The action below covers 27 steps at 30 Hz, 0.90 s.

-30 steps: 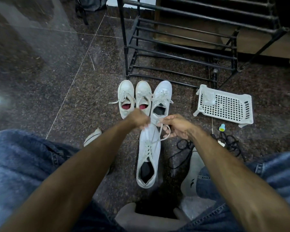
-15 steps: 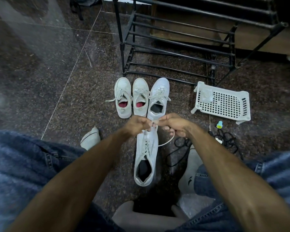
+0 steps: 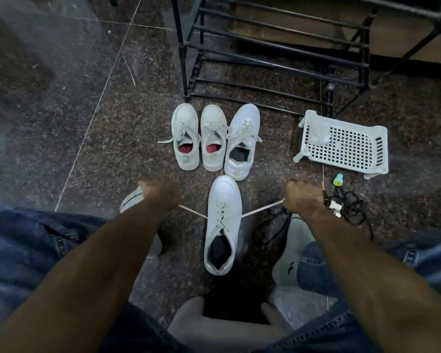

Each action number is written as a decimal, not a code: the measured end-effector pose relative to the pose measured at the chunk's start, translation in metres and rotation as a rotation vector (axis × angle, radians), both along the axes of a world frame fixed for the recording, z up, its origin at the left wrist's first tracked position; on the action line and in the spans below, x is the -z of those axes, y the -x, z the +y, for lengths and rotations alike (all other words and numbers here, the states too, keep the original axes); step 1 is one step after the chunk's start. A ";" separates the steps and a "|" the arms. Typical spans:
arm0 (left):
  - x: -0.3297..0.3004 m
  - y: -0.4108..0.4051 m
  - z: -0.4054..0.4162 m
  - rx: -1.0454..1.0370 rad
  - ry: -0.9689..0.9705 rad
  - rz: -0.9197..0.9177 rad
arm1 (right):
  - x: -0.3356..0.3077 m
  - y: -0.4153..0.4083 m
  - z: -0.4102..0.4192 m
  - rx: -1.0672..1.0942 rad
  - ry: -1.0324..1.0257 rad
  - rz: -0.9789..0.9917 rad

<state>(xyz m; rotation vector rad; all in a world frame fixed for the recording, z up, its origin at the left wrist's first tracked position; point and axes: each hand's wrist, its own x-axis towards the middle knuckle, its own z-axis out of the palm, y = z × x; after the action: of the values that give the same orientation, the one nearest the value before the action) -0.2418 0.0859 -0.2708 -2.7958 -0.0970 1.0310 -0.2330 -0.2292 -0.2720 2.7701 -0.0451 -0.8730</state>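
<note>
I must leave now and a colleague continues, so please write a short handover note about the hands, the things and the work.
Left hand grips the left lace end, drawn taut to the side.
Right hand grips the right lace end, also taut.
The white sneaker lies on the floor, toe toward three other sneakers by the black rack.
Done: laces threaded and tightened.
Left: no bow shows; tie it, probably.

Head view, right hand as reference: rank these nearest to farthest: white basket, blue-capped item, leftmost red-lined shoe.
1. Blue-capped item: on the floor just right of the right hand.
2. White basket: beyond it, up and to the right.
3. Leftmost red-lined shoe: far across to the left.
</note>
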 end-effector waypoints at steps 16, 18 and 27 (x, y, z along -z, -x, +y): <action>0.037 0.056 -0.053 0.150 0.314 0.049 | 0.046 0.059 0.092 -0.246 -0.431 0.135; 0.034 0.051 -0.047 0.189 0.222 0.074 | 0.043 0.048 0.076 -0.210 -0.432 0.241; 0.031 0.011 -0.025 -0.832 1.004 0.380 | 0.024 0.025 0.059 0.471 -0.984 0.525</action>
<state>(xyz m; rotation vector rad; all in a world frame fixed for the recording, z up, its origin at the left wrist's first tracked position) -0.2524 0.0612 -0.3015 -3.3397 -1.0185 2.3092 -0.2584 -0.1707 -0.2964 3.2816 -0.2384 -2.2237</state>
